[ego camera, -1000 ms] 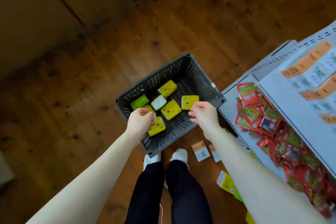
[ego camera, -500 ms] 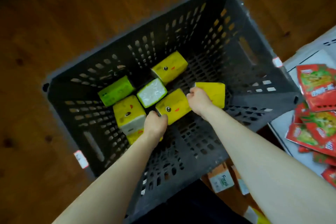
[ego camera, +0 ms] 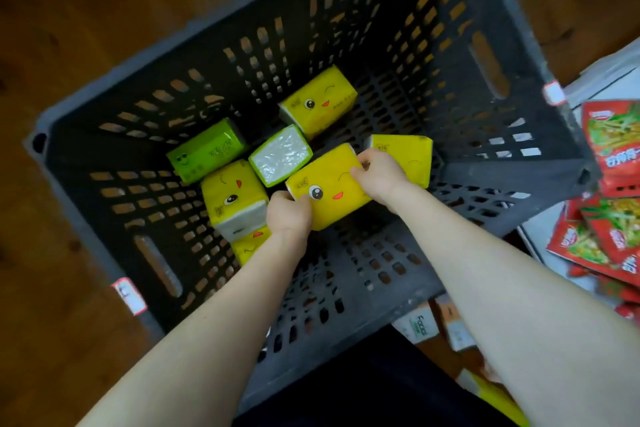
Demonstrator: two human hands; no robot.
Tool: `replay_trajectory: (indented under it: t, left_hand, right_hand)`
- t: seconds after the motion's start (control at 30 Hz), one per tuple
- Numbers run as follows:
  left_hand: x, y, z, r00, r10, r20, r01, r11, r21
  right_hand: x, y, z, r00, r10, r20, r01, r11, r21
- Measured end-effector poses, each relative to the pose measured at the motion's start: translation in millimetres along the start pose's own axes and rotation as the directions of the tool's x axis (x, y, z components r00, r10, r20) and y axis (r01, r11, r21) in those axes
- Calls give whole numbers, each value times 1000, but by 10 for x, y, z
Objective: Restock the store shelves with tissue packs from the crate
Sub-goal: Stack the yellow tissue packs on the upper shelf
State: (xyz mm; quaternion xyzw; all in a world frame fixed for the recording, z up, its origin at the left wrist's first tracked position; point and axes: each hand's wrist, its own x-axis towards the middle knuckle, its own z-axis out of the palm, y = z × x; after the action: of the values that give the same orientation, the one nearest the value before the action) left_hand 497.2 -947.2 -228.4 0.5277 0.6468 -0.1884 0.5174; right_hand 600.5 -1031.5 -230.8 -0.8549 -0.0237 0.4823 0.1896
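Sitting low in the crate (ego camera: 512, 28), mid-floor, a yellow tissue pack (ego camera: 329, 191) is pinched at both ends: left grip (ego camera: 289, 215) curled round its near-left corner, right grip (ego camera: 379, 177) clamped on its far-right edge. With holds that shallow on slick wrap, it could easily be dropped, or the neighbouring pack (ego camera: 412, 159) on its right dragged along.

Small white cardboard carton (ego camera: 420, 324) reads roughly "Faca"; the rest is hidden. Print on the yellow plastic-wrapped tissue pack (ego camera: 329, 178) and red foil snack packets (ego camera: 620, 152) is illegible.

The single head-worn camera looks steeply down, close above the grey crate (ego camera: 540, 55), its rim filling most of the view.
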Motion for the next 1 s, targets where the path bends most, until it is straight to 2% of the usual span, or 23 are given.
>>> replay_trajectory:
  t: [0.13, 0.23, 0.47, 0.6, 0.87, 1.0]
  left_hand:
    - [-617, 176, -304, 999, -2, -51, -4, 992, -124]
    - [-1138, 375, -576, 994, 60, -87, -73, 984, -160]
    - [-2467, 1053, -1338, 944, 316, -98, -329, 926, -184]
    - [-3160, 1414, -1822, 899, 431, -80, -438, 877, -199]
    - [-4519, 2013, -2524, 753, 657, 35, -636, 740, -219]
    - [-5000, 2198, -2680, 675, 732, 95, -701, 676, -229]
  right_hand:
    - [-707, -200, -365, 994, -43, -102, 70, 957, 280]
    - [-1322, -418, -666, 987, -53, -155, 109, 920, 376]
    - [-2658, -999, -1378, 953, -89, -289, 190, 920, 343]
    - [-3415, -1394, -1684, 908, -108, -405, 252, 913, 321]
    - [-4805, -1946, -2260, 767, -138, -627, 378, 886, 267]
    - [-5295, -2131, -2548, 703, -81, -706, 430, 839, 332]
